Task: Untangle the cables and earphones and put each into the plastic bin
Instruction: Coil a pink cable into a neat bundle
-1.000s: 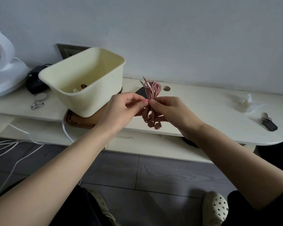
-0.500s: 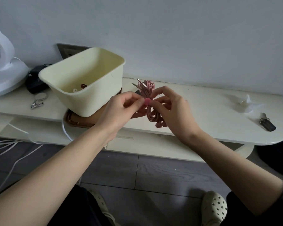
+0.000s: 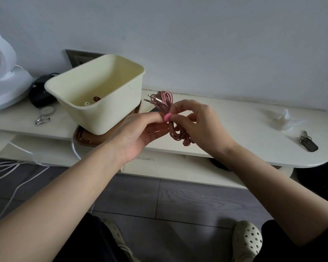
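Thumb and forefinger of the left hand [image 3: 138,133] pinch the waist of a coiled pink cable [image 3: 163,99]. The right hand [image 3: 199,125] pinches the same spot from the other side, its remaining fingers loosely spread. The bundle is held above the white shelf [image 3: 225,125], just right of the cream plastic bin [image 3: 110,112]. In the bin lie 1 small white piece and 1 brown piece, too small to identify. The cable's loops bulge above and below the pinch, and 2 metal plugs [image 3: 152,98] stick out at the upper left.

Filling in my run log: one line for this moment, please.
left hand pinches pink cable coil | right hand holds it too | coil outside bin
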A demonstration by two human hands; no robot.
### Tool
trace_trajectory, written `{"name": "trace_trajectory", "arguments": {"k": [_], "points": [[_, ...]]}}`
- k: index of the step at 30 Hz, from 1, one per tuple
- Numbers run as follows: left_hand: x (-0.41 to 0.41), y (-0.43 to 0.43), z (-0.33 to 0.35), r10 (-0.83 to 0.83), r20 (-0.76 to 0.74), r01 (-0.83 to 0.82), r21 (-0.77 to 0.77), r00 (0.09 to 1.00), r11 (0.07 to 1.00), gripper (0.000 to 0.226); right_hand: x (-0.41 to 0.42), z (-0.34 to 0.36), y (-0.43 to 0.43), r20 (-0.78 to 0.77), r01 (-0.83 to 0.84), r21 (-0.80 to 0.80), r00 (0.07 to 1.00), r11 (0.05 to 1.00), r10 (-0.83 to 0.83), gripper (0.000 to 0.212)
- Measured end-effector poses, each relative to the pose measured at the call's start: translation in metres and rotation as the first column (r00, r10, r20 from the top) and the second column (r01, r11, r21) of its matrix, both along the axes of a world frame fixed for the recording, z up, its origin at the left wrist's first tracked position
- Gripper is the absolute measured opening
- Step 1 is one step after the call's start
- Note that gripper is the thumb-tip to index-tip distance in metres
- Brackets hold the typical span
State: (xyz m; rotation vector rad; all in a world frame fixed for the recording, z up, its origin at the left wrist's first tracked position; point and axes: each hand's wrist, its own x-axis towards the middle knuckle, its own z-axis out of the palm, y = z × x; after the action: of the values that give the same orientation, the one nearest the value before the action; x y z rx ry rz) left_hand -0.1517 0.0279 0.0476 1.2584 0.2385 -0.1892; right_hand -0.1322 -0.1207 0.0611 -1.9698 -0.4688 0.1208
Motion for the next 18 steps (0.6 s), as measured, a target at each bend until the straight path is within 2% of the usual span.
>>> {"name": "trace_trajectory", "arguments": {"k": [3,6,9,11,15,18], "points": [[-0.0006,-0.0007,0.0023,0.013,-0.026,-0.016,-0.112,1.000,0.994,0.024,0.0009,0.0033,-0.0001,0.033,-0.008,-0.006,0.999,1.000,0.008,0.008],[0.0001,-0.0017,0.0013,0.008,-0.031,-0.013,-0.163,0.999,0.987,0.011,0.0004,0.0032,0.0001,0.091,-0.006,-0.002,0.996,1.000,0.006,0.010],[-0.0006,-0.0027,-0.0004,0.004,-0.013,-0.006,-0.121,1.000,0.993,0.007,-0.0023,0.0019,0.0002,0.329,0.026,-0.140,0.944,0.990,0.022,0.007],[-0.0024,-0.0048,-0.0011,0.014,-0.009,-0.015,-0.113,1.000,0.993,0.006,-0.0031,0.0005,0.0010,0.430,0.050,-0.202,0.902,0.978,0.043,0.007],[-0.0024,-0.0066,-0.0029,0.055,0.010,-0.054,-0.073,0.998,0.996,0.016,-0.0046,0.0000,0.0042,0.423,0.060,-0.190,0.906,0.980,0.027,0.008],[-0.0038,-0.0078,-0.0046,0.070,0.014,-0.069,-0.082,0.997,0.994,0.015,-0.0021,0.0057,0.0048,0.299,0.064,-0.192,0.954,0.979,-0.004,0.009]]}}
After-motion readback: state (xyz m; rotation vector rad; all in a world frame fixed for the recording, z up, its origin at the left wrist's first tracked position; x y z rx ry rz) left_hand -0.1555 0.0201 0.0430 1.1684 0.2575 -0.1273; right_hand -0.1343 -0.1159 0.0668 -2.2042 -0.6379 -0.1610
